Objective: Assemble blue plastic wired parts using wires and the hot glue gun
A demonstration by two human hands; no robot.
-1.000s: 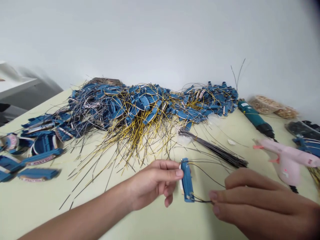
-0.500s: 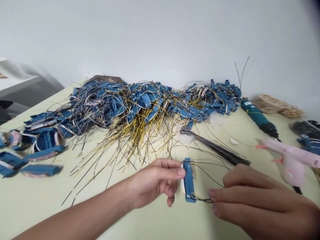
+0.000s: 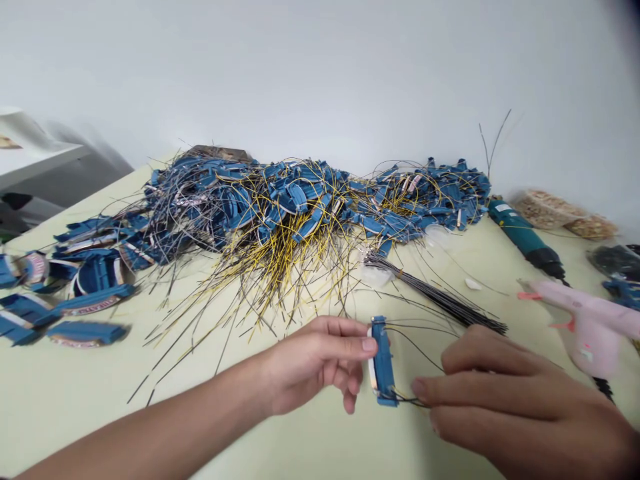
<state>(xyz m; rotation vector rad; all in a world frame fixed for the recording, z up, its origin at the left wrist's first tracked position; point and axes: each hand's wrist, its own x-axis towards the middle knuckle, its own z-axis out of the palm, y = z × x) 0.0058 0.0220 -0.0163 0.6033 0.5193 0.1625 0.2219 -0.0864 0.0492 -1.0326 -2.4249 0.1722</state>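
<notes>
Between thumb and fingers, my left hand (image 3: 327, 357) grips the upper left side of a blue plastic piece (image 3: 385, 363) with a pale front edge. The piece stands nearly upright above the table. Thin black wires come out of its top and bottom ends, with a bit of yellow at the lower one. My right hand (image 3: 515, 400) is closed, its thumb and fingers pinching the wires (image 3: 413, 401) just right of the piece. Its fingertips partly hide where the wires run. Behind my hands lies a bundle of black wires (image 3: 450, 297).
A large heap of blue pieces with black and yellow wires (image 3: 295, 200) spans the table's back. Loose blue pieces (image 3: 87, 331) lie at left. To the right are a pink glue gun (image 3: 590, 313), a teal power screwdriver (image 3: 525, 233) and bags of tan bits (image 3: 547, 208).
The view has shifted slightly, so most things on the table appear a little farther right. Both hands keep their hold, and the blue piece has turned slightly in my left hand.
</notes>
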